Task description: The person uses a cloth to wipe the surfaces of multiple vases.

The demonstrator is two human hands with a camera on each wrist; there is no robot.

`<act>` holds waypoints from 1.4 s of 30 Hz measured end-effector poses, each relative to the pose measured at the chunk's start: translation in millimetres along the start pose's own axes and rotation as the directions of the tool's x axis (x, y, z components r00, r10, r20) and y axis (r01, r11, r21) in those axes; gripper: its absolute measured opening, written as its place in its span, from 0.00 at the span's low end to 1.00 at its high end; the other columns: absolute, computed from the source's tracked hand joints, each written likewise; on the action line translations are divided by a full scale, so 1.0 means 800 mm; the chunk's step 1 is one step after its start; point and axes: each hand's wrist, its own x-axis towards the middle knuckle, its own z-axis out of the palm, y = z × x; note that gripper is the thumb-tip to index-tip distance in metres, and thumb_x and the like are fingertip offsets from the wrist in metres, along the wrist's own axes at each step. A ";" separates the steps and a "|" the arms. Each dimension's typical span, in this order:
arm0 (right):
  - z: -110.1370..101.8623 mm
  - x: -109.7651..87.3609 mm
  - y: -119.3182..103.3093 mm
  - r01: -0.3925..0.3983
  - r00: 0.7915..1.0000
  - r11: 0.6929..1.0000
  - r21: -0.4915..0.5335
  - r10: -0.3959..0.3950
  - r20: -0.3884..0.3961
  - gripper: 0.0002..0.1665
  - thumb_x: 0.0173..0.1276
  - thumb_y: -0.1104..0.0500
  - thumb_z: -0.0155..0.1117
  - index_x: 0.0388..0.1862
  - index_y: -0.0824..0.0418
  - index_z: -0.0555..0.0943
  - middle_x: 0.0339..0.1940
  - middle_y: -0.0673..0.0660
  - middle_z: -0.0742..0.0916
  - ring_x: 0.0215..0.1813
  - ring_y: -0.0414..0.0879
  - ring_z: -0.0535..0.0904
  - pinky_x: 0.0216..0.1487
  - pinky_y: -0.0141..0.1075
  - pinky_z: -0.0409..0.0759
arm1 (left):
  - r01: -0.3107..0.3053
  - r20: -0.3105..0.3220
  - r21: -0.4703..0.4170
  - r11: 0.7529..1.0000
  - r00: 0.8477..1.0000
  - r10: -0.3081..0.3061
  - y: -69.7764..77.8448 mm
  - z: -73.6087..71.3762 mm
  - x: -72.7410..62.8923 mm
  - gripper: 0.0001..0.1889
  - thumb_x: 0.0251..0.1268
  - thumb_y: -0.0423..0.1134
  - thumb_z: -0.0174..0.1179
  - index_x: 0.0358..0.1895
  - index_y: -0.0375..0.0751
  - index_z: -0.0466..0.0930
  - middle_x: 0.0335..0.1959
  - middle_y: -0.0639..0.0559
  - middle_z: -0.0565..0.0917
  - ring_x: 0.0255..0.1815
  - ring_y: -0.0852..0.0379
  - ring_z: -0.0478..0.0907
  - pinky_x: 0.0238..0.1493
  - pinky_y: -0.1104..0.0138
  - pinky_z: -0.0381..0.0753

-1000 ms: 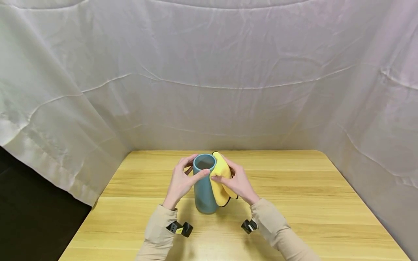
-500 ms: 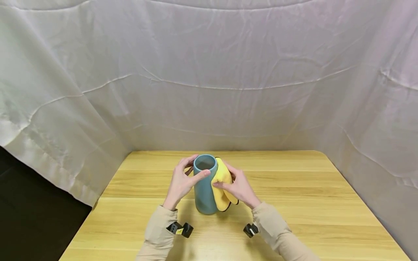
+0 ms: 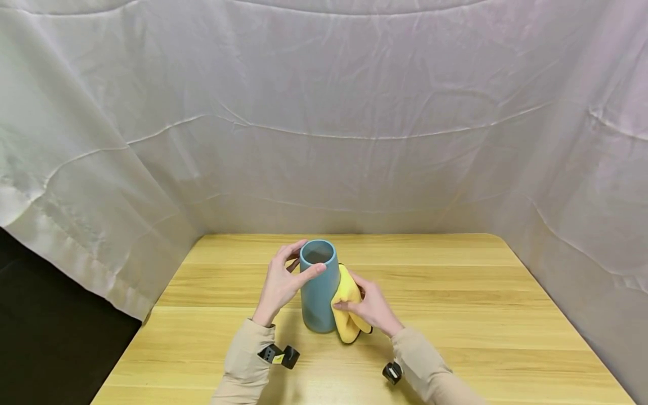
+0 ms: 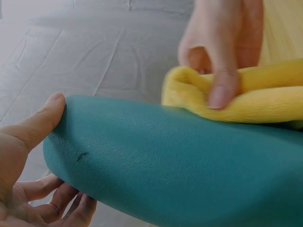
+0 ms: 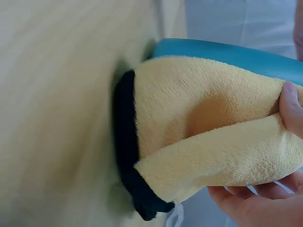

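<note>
A tall blue-green vase stands upright on the wooden table, its round mouth facing up. My left hand grips it near the rim, thumb on the front and fingers round the far left side. In the left wrist view a small dark mark shows on the vase's surface near that end. My right hand pinches a folded yellow cloth with dark edging against the vase's right side. Seen from the right wrist, the cloth hangs in a fold from thumb and fingers, with a small white loop at its edge.
The light wood table extends to both sides of the vase. Pale grey curtains enclose the back and sides. A black area lies beyond the table's left edge. Each wrist wears a small black camera.
My right hand has slid the cloth down the vase's right side, from beside the rim to lower on the body. The left hand and the vase have stayed in place.
</note>
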 end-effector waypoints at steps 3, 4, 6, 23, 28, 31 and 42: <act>0.002 -0.002 0.006 0.010 1.000 1.000 0.006 -0.010 0.014 0.47 0.59 0.57 0.78 0.75 0.62 0.68 0.57 0.65 0.87 0.51 0.50 0.85 0.48 0.29 0.84 | 0.000 0.003 -0.001 1.000 1.000 0.000 0.000 0.000 0.000 0.32 0.56 0.40 0.75 0.66 0.42 0.76 0.58 0.43 0.79 0.61 0.47 0.76 0.72 0.49 0.74; 0.002 -0.003 0.008 0.012 1.000 1.000 0.012 -0.012 0.016 0.47 0.59 0.57 0.78 0.76 0.62 0.68 0.58 0.65 0.86 0.51 0.50 0.85 0.49 0.29 0.84 | 0.001 0.003 -0.002 1.000 1.000 -0.001 0.000 0.000 0.000 0.32 0.56 0.40 0.75 0.66 0.42 0.76 0.58 0.43 0.79 0.61 0.47 0.76 0.72 0.49 0.74; 0.002 -0.003 0.008 0.013 1.000 1.000 0.022 -0.013 0.015 0.47 0.59 0.56 0.78 0.76 0.62 0.67 0.58 0.64 0.86 0.52 0.50 0.85 0.49 0.29 0.83 | 0.002 0.002 -0.002 1.000 1.000 -0.002 0.000 0.000 0.000 0.32 0.56 0.40 0.75 0.66 0.42 0.76 0.58 0.43 0.79 0.61 0.47 0.76 0.72 0.49 0.74; 0.002 0.000 -0.001 -0.043 0.998 0.996 0.076 0.047 -0.051 0.45 0.59 0.58 0.78 0.75 0.58 0.70 0.60 0.63 0.86 0.50 0.44 0.83 0.50 0.29 0.83 | -0.001 -0.002 0.007 1.000 1.000 0.001 0.001 0.000 0.000 0.32 0.56 0.40 0.75 0.66 0.42 0.76 0.58 0.43 0.79 0.60 0.47 0.76 0.71 0.49 0.75; -0.002 0.007 -0.018 -0.036 0.996 0.996 0.084 0.043 -0.079 0.46 0.58 0.58 0.79 0.75 0.55 0.71 0.58 0.61 0.87 0.48 0.42 0.83 0.49 0.30 0.83 | -0.003 -0.005 0.005 1.000 1.000 0.003 0.001 0.000 0.000 0.32 0.56 0.40 0.75 0.66 0.42 0.77 0.58 0.43 0.79 0.60 0.47 0.76 0.70 0.49 0.76; -0.006 0.012 -0.032 -0.008 0.996 0.996 0.086 0.016 -0.093 0.46 0.57 0.58 0.79 0.74 0.55 0.71 0.57 0.61 0.87 0.47 0.43 0.83 0.48 0.30 0.83 | -0.004 -0.006 0.003 1.000 1.000 0.004 0.001 0.000 0.000 0.32 0.56 0.40 0.75 0.66 0.42 0.77 0.58 0.42 0.79 0.60 0.47 0.76 0.71 0.49 0.76; -0.015 0.023 -0.070 0.059 0.992 0.996 0.068 -0.050 -0.118 0.46 0.58 0.59 0.78 0.75 0.56 0.70 0.63 0.61 0.84 0.52 0.49 0.83 0.50 0.33 0.83 | -0.008 -0.005 0.001 1.000 1.000 0.008 0.002 0.001 -0.001 0.31 0.55 0.39 0.76 0.65 0.43 0.77 0.58 0.43 0.79 0.60 0.47 0.76 0.70 0.49 0.76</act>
